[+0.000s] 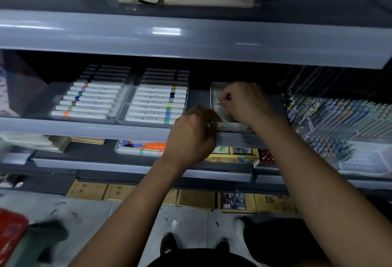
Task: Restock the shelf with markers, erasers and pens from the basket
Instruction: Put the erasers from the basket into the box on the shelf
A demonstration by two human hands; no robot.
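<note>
Under right hand [244, 101], perhaps erasers [218, 105].

Both hands meet at a small open box [218, 105] on the middle shelf [84, 128]: the right grip [246, 101] inside it, the left grip [195, 137] at its front edge. Two marker trays [118, 99] lie left of the grips, packed pens [339, 116] to their right.
</note>
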